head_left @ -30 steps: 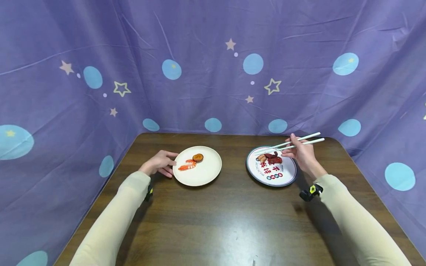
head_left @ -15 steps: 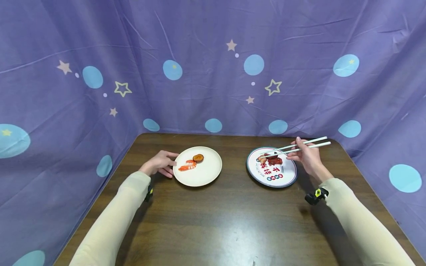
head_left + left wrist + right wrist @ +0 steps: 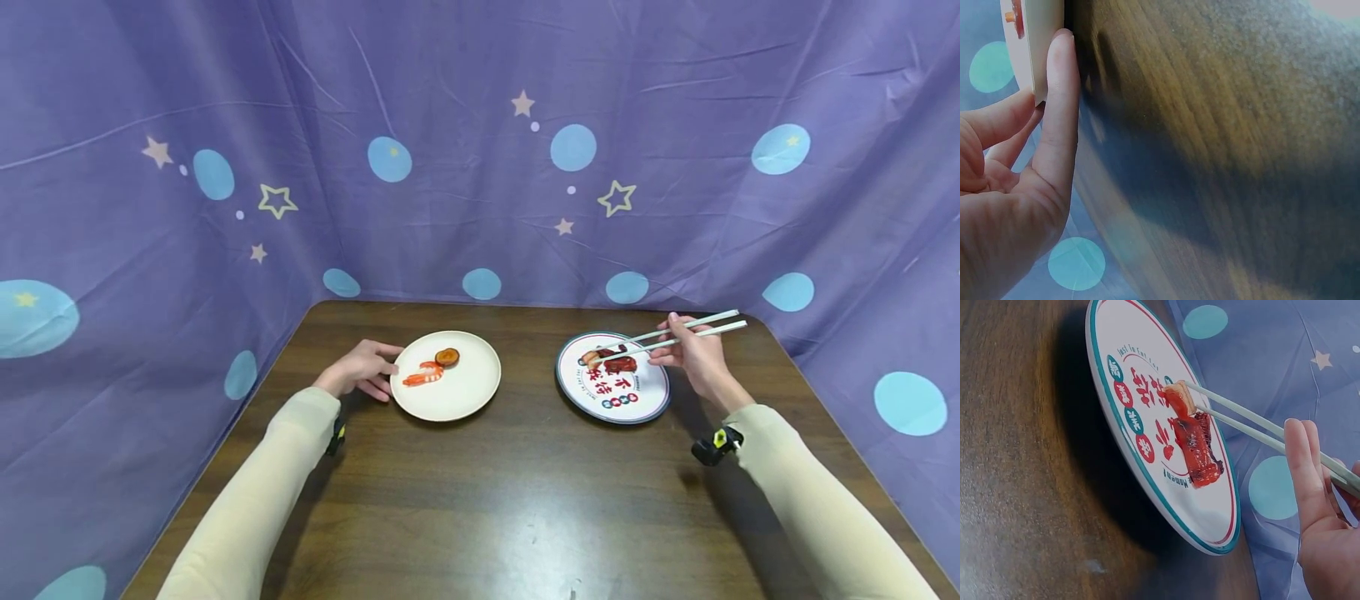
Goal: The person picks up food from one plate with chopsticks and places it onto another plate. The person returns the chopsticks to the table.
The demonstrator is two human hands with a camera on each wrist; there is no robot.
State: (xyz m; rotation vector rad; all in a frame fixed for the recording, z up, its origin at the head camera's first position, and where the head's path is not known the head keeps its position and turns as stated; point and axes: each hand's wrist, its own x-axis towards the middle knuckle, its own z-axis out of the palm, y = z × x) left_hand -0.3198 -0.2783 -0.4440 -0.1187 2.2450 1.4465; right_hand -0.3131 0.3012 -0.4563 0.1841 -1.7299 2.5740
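In the head view, my left hand [image 3: 362,370] holds the left edge of a cream plate [image 3: 472,387]. The left wrist view has the thumb at the plate's rim [image 3: 1040,56] and a finger against its underside. On that plate lie a shrimp [image 3: 423,374] and a round brown-rimmed slice [image 3: 447,357]. My right hand [image 3: 693,354] grips a pair of pale chopsticks [image 3: 701,327] over a printed white plate [image 3: 637,396]. In the right wrist view, the chopstick tips are at a light orange-brown food piece [image 3: 1180,400], beside glossy dark-red meat pieces [image 3: 1197,450].
Both plates stand toward the back of a brown wooden table [image 3: 480,492]. A purple curtain [image 3: 465,225] with stars and blue dots hangs behind and at the sides. Each wrist wears a small black camera mount, as at the right wrist [image 3: 716,446].
My right hand has shifted right and slightly toward me, drawing the chopstick tips over to the light food piece. The left hand and cream plate are practically still.
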